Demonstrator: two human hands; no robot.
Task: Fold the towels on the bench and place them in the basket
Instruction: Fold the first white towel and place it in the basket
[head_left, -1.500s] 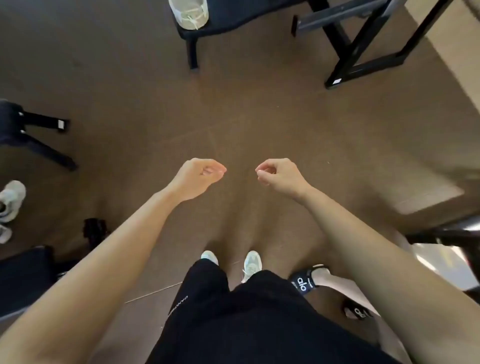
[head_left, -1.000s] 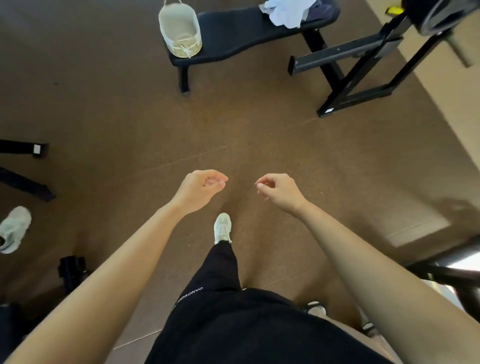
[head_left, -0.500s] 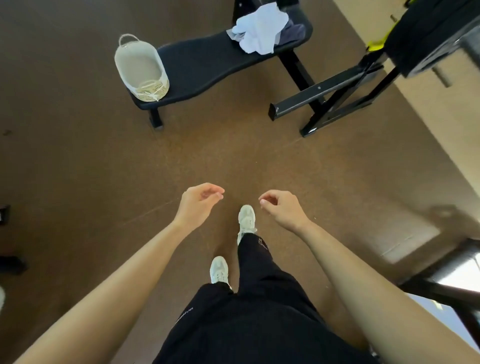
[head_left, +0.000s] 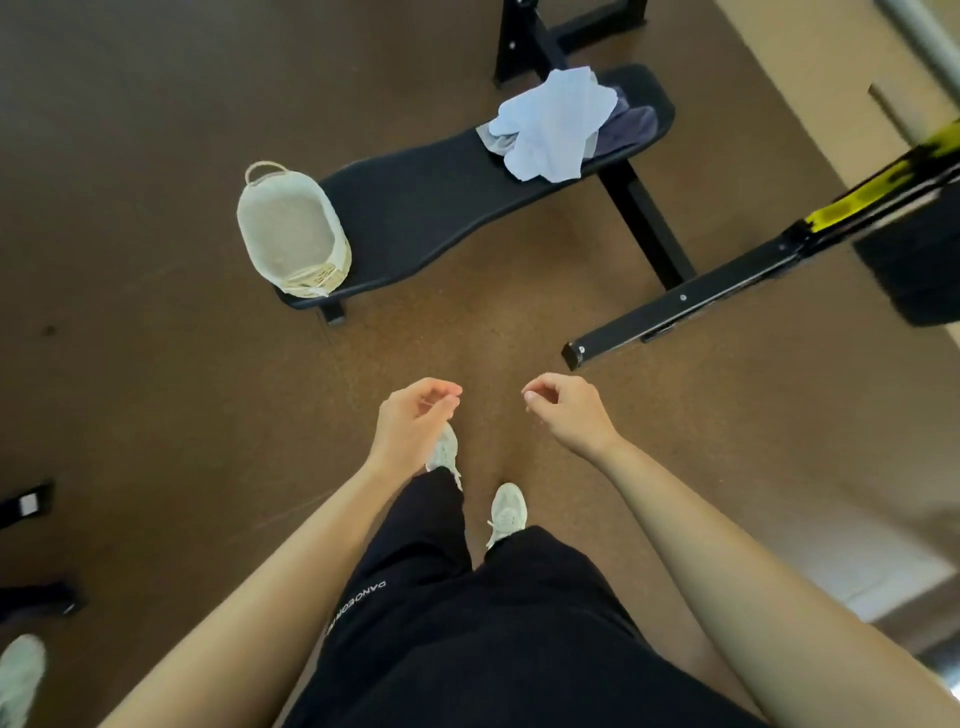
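Subject: a person standing on a brown floor (head_left: 156, 364), seen from the head camera, well short of the bench (head_left: 415, 208).

Left hand (head_left: 415, 421): held out in front of the body at about waist height, fingers loosely curled, thumb close to the forefinger. It grasps nothing and touches nothing; relaxed.

Right hand (head_left: 569, 410): held out level with the left and a short gap from it, fingers loosely curled inward. It too grasps nothing; relaxed.

Bench: black padded top on black legs, running from near left to far right across the upper half of the view.

Basket (head_left: 291, 234): pale woven, with a loop handle on its far side. It stands on the bench's left end, right at the end edge, with its opening towards the camera and the pale lining visible.

Towels: a crumpled light blue towel (head_left: 556, 124) lies at the bench's right end, one corner hanging over the near edge. A dark towel (head_left: 628, 130) lies partly under it, towards the right end edge. Both are unfolded and well apart from the basket.

Other items: black trousers (head_left: 467, 623) and two pale shoes, the left shoe (head_left: 445, 452) partly hidden behind the left hand and the right shoe (head_left: 509, 512) just behind it. A black machine frame bar (head_left: 675, 306) rests on the floor just right of the bench, with a yellow-and-black strip (head_left: 872, 192) above it. Another pale shoe (head_left: 18, 675) shows at the lower left corner of the view
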